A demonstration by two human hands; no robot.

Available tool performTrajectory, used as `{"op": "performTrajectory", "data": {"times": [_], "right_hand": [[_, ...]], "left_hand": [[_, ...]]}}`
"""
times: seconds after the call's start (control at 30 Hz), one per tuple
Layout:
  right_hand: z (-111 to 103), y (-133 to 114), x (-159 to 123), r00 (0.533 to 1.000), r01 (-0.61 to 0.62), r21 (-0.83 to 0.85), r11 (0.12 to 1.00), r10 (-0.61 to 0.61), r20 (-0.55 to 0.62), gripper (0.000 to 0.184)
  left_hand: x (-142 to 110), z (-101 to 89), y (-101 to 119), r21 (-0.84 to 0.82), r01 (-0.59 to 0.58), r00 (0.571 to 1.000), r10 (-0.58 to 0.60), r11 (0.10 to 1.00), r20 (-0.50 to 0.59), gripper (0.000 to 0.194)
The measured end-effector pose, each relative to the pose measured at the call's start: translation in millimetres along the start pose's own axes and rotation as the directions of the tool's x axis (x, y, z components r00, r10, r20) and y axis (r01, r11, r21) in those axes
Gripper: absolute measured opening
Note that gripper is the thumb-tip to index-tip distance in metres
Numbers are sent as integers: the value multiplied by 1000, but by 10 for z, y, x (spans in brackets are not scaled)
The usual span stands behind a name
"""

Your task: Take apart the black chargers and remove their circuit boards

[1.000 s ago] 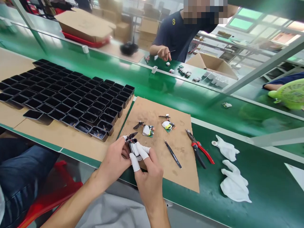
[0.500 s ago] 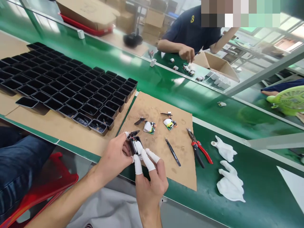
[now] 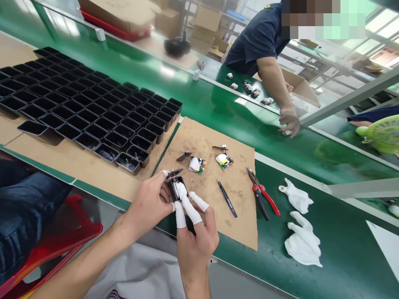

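We have the black case point(image 3: 172, 192) between both hands, just over the bench's near edge, with a white piece point(image 3: 180, 189) and wires in its mouth. Our left hand point(image 3: 149, 200) pinches the case between thumb and fingers; our right hand point(image 3: 198, 234) has its capped fingers apart, tips at the white piece and rim. Beyond lie two boards point(image 3: 196, 165) on cardboard point(image 3: 205, 137), tweezers point(image 3: 227, 199) to their right, and pliers point(image 3: 261, 193) across its right edge. A green gap parts pliers from white cloths point(image 3: 302, 245). Left, black cups point(image 3: 127, 162) stand packed in rows; the nearest two hold small clear bits. Across the belt point(image 3: 199, 97), a co-worker's hand point(image 3: 290, 122) reaches down.
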State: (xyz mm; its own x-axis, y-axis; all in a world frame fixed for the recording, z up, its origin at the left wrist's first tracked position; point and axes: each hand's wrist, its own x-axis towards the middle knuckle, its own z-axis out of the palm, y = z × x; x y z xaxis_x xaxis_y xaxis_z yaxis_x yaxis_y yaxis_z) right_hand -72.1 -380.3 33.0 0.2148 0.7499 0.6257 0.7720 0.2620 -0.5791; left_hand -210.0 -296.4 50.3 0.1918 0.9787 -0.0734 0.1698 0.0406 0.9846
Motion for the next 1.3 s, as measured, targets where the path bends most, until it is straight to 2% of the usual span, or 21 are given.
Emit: {"op": "performTrajectory", "data": {"times": [0.13,0.23,0.3,0.43,0.6,0.77,0.87,0.97,1.07,1.17,1.3], "right_hand": [[0,4,19,1000,8,-17,1000,-8,23,44],[1,-11,46,998,-57,15,998,57,-10,50],[-1,-16,71,994,-103,22,994,102,41,51],[-14,-9,119,970,-156,81,984,138,200,41],[-18,-9,161,964,-203,89,975,183,193,44],[-9,-1,177,930,-271,167,948,213,299,37],[-85,52,193,925,-332,193,923,278,260,45],[-256,93,320,947,-284,208,936,239,216,62],[-429,50,569,958,-145,203,968,86,272,62],[-512,-66,787,946,-21,191,981,-42,321,51],[-518,-194,828,945,34,123,992,-72,318,18]], "left_hand": [[15,-16,-7,-12,-31,999,32,999,35,30],[16,-16,-15,-20,-35,999,36,999,41,29],[15,-14,-14,-23,-36,999,37,999,39,28],[21,-23,13,-42,-46,996,49,998,68,27],[27,-29,15,-57,-54,992,61,997,112,27],[19,-31,-5,-27,-60,989,64,998,137,27],[9,-44,4,47,-108,981,99,993,164,28],[-10,-51,9,119,-178,968,152,977,201,31],[-33,-45,-12,172,-267,946,224,948,236,34],[-55,-28,-58,205,-309,935,256,929,246,35],[-81,-10,-117,257,-314,939,260,914,223,37]]}}
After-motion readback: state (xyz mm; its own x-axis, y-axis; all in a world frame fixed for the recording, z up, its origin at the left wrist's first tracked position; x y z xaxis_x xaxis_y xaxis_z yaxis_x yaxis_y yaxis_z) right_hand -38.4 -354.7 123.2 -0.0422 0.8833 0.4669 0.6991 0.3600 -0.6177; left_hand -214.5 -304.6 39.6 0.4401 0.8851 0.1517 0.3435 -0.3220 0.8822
